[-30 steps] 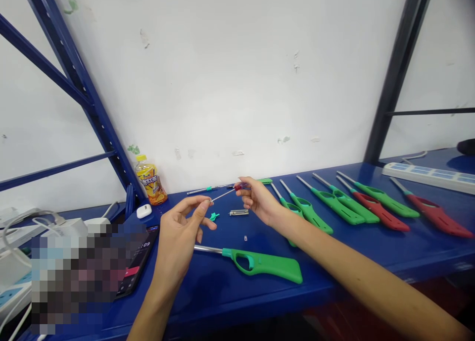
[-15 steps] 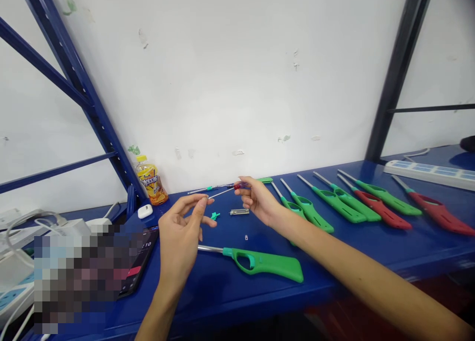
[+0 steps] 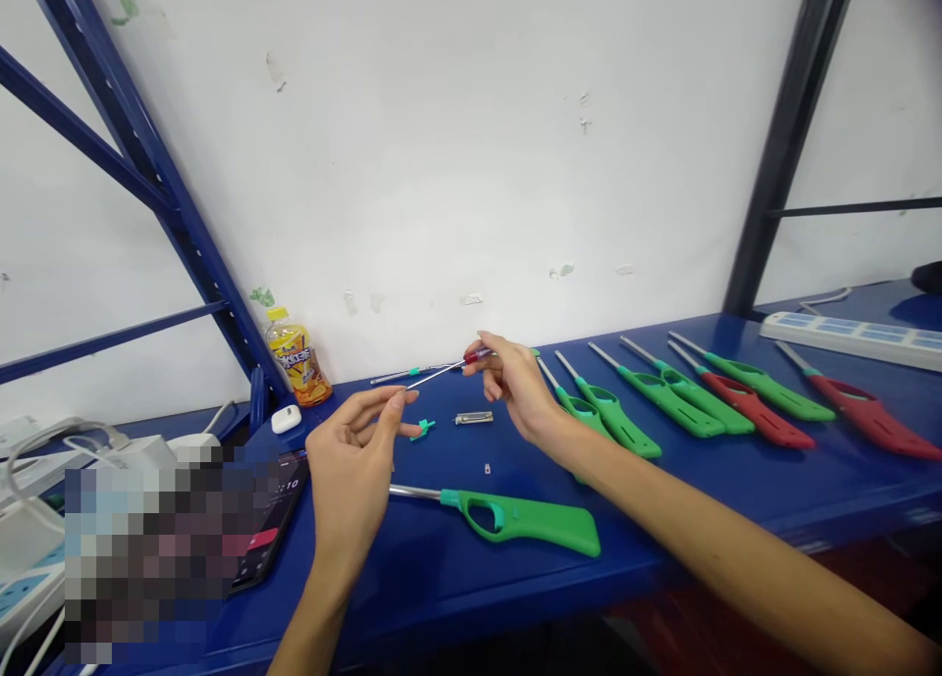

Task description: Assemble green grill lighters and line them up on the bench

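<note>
My right hand (image 3: 511, 382) grips the red handle of a screwdriver (image 3: 436, 374), whose thin metal shaft slants down to the left. At the shaft's tip, my left hand (image 3: 357, 441) is closed in a pinch of thumb and fingers; whatever lies between them is too small or hidden to make out. Just right of the left fingers is a small teal plastic part (image 3: 423, 428) on the blue table. Beyond it lies a small metal-and-clear part (image 3: 475, 418), with a tiny pale piece (image 3: 487, 469) nearer me. A green gas lighter (image 3: 530, 521) lies in front, its metal tube partly behind my left hand.
Several green lighters (image 3: 669, 401) and two red lighters (image 3: 879, 416) lie in a row at right. A metal rod with a teal piece (image 3: 401, 374) lies by the wall. A drink bottle (image 3: 299, 362), white earbud case (image 3: 287, 419), phone (image 3: 276, 519) and power strips stand left.
Both hands and the screwdriver have shifted slightly left and the right hand has risen a little. The screwdriver's shaft slants more steeply. The view has moved slightly.
</note>
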`<state>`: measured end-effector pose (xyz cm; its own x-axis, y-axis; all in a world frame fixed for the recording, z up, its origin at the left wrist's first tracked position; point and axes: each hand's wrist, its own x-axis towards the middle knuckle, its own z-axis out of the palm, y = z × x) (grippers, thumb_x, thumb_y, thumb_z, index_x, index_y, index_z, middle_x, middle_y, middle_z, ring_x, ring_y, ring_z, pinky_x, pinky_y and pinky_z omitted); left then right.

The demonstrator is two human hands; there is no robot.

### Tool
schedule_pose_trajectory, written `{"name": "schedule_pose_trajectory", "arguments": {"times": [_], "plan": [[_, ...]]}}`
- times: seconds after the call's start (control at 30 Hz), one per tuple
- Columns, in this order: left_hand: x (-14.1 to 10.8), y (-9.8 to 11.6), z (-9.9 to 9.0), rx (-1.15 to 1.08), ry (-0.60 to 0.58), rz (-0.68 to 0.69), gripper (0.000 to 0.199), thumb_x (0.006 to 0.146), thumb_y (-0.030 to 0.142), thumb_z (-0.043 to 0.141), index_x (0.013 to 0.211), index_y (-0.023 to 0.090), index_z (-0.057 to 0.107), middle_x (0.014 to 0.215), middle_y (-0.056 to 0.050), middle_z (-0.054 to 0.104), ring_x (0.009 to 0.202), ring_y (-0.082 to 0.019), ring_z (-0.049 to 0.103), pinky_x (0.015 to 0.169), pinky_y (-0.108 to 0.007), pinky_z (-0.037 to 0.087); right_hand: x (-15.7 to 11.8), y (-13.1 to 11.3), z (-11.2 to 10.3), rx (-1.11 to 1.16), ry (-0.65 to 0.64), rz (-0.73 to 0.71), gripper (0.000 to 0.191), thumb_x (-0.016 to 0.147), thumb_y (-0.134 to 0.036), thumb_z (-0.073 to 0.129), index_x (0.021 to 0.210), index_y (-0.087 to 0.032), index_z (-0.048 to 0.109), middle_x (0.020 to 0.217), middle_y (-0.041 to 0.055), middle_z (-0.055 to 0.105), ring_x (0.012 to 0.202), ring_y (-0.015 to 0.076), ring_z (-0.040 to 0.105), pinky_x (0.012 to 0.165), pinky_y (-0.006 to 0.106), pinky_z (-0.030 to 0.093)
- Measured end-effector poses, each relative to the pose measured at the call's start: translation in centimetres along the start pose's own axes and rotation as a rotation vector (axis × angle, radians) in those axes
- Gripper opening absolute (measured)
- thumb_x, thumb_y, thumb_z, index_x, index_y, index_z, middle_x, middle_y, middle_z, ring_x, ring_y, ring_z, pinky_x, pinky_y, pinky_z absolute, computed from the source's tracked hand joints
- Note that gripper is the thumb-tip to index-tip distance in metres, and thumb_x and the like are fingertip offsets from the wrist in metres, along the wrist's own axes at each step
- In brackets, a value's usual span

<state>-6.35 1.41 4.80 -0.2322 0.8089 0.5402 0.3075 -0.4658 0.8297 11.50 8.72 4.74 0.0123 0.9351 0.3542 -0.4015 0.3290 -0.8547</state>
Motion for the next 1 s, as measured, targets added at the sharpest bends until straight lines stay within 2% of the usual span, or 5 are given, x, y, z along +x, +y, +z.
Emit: {"name": "schedule_pose_trajectory", "arguments": {"times": [0.17, 0.33, 0.47, 0.7, 1.0], "plan": [[0.1, -0.7, -0.3, 0.174, 0.025, 0.04, 0.025, 0.091, 0.044, 0.071, 0.097, 0.021, 0.076, 0.098, -0.007, 0.082, 0.083, -0.025, 0.077, 0.058, -0.027, 0.051, -0.1, -0.8, 0.1, -0.12, -0.001, -0.159, 0.035, 0.092, -0.049, 0.061, 0.074, -0.02, 0.069, 0.066, 0.0026, 0.069, 0.039, 0.0071, 0.041, 0.042, 0.025, 0.032], [0.2, -1.6, -0.2, 0.289, -0.121, 0.096, 0.022, 0.092, 0.044, 0.068, 0.094, 0.024, 0.078, 0.092, -0.005, 0.082, 0.086, -0.026, 0.077, 0.072, -0.031, 0.055, -0.5, -1.5, 0.0, -0.252, 0.028, -0.261, 0.039, 0.097, -0.05, 0.059, 0.072, -0.021, 0.066, 0.061, -0.0002, 0.064, 0.04, 0.0078, 0.043, 0.044, 0.025, 0.033], [0.1, -2.0, 0.4, 0.251, -0.18, 0.04, 0.023, 0.089, 0.045, 0.07, 0.093, 0.023, 0.078, 0.09, -0.006, 0.082, 0.084, -0.027, 0.078, 0.072, -0.032, 0.056, -0.6, -1.9, -0.1, -0.335, 0.046, -0.293, 0.041, 0.1, -0.05, 0.057, 0.071, -0.022, 0.065, 0.057, -0.0013, 0.06, 0.042, 0.0086, 0.046, 0.046, 0.025, 0.034], [-0.6, -1.9, 1.4, 0.254, -0.232, 0.036, 0.023, 0.087, 0.045, 0.071, 0.089, 0.024, 0.079, 0.087, -0.006, 0.082, 0.081, -0.028, 0.078, 0.067, -0.031, 0.055, -1.0, -2.5, 0.2, -0.391, 0.024, -0.366, 0.042, 0.101, -0.049, 0.056, 0.068, -0.023, 0.06, 0.061, -0.0018, 0.057, 0.051, 0.0102, 0.05, 0.052, 0.026, 0.038], [-1.2, -1.6, 1.8, 0.303, -0.275, 0.042, 0.026, 0.09, 0.047, 0.068, 0.083, 0.025, 0.079, 0.078, -0.003, 0.079, 0.067, -0.023, 0.071, 0.06, -0.03, 0.048, -1.6, -2.6, 0.5, -0.454, -0.09, -0.422, 0.039, 0.102, -0.05, 0.057, 0.073, -0.023, 0.056, 0.064, -0.0036, 0.052, 0.055, 0.0105, 0.046, 0.054, 0.026, 0.037]]}}
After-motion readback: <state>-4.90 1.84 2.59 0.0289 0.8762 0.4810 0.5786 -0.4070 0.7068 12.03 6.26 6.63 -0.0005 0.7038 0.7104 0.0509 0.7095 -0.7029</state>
